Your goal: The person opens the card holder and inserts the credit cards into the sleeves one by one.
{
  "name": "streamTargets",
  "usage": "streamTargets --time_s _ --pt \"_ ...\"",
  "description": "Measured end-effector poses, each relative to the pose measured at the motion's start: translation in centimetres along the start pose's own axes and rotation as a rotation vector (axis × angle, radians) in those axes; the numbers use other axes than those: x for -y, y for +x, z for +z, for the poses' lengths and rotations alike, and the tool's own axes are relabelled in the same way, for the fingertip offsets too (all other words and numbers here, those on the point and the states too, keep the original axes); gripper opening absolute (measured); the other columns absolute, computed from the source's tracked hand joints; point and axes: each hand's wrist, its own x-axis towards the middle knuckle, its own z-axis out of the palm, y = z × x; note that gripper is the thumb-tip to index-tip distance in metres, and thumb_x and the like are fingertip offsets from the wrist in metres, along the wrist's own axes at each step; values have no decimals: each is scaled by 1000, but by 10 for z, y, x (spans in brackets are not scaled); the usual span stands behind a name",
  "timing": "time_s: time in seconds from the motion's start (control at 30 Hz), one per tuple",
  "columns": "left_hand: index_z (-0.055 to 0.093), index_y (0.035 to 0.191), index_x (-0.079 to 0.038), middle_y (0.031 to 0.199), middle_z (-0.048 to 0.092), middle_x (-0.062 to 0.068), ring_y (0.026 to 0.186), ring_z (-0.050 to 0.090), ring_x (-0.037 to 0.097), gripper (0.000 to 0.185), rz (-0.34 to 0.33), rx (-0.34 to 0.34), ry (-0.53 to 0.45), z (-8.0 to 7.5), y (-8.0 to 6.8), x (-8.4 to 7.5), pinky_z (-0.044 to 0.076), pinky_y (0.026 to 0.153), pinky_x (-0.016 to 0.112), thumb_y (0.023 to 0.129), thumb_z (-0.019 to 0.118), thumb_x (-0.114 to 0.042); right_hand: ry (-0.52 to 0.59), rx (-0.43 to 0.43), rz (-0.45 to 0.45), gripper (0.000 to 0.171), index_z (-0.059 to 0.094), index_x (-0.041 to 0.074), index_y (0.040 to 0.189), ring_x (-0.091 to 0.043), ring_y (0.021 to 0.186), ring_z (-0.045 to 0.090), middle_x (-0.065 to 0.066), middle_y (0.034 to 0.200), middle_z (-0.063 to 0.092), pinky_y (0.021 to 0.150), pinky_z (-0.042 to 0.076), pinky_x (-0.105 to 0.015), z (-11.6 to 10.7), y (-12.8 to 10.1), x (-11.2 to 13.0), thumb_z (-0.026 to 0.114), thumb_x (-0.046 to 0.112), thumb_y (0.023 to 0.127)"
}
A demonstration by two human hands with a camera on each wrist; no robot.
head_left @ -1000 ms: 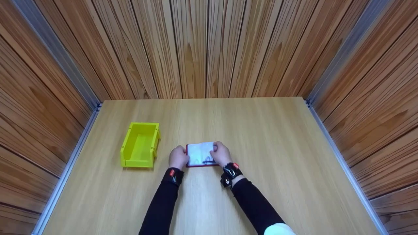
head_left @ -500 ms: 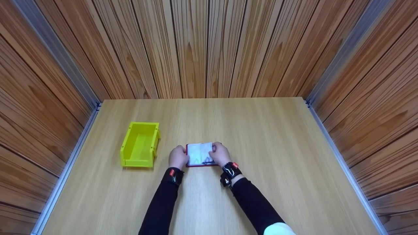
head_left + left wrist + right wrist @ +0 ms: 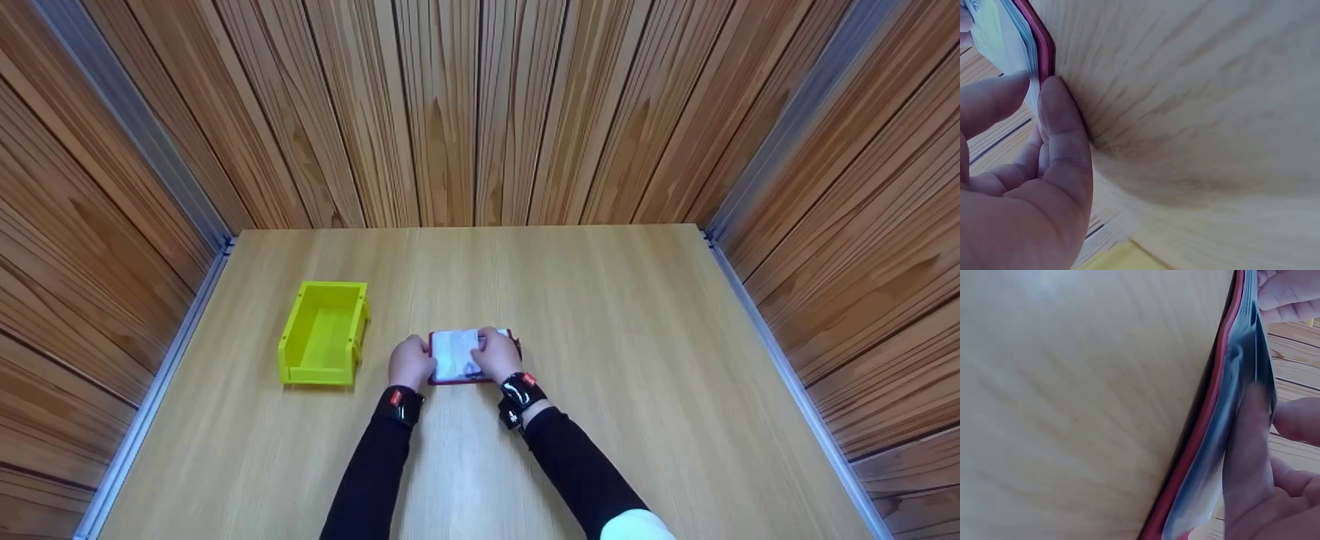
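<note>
I pinch the red-covered booklet with my left hand, steadying it, while my right hand grasps its pages beside the yellow bin.

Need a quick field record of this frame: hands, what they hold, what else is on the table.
left hand: grips left edge of the booklet
right hand: fingers curled over the booklet's pages from the right
booklet: red cover, white pages, lying on the table
bin: yellow, open top, left of the booklet, apart from it
table: light wood
</note>
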Motion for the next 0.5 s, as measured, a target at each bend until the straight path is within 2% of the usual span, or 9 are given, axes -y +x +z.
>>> streamTargets --time_s 0.1,0.27,0.3,0.5 --pt "62 87 2 83 64 13 82 60 31 13 12 -5 0 0 0 1 49 77 43 76 69 -1 -9 8 9 36 64 -7 115 -25 83 62 -5 80 62 78 50 -39 2 0 1 69 8 82" --pt "63 88 3 85 65 14 84 61 33 15 23 -16 1 1 0 2 49 79 44 76 70 -1 37 12 -9 33 64 -8 111 -27 83 63 -7 81 63 80 50 -40 8 4 -3 69 7 82" --pt "64 88 3 85 66 14 85 61 33 15 22 -18 0 1 -1 2 49 80 44 75 70 0 45 -4 -44 32 64 -7 109 -24 80 62 -5 79 62 77 50 -38 14 8 -11 69 9 82" --pt "64 90 3 87 66 14 85 61 32 15 -2 -4 -18 0 -1 1 49 81 44 77 71 0 61 -6 -65 24 64 -6 100 -25 78 60 -5 78 59 76 50 -39 16 7 -7 69 5 80"
